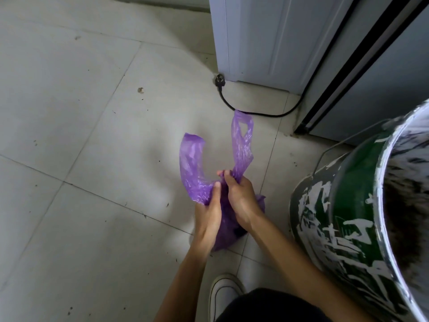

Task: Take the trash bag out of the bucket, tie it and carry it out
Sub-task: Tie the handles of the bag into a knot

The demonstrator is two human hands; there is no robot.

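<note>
A purple trash bag [228,231] rests on the tiled floor, out of the bucket. Its two handle loops stick up, one curling left [191,163] and one standing right [242,145]. My left hand [209,217] grips the bag's neck at the base of the left loop. My right hand [240,197] is closed around the base of the right loop. Both hands touch at the gathered neck. The green, paint-splashed metal bucket [348,228] stands just to the right, its wire handle hanging down.
A black plug and cord [222,89] lie on the floor beyond the bag. A white cabinet [267,38] and a grey appliance [371,77] stand at the back right. My white shoe [224,293] is below the bag. Open tiled floor spreads left.
</note>
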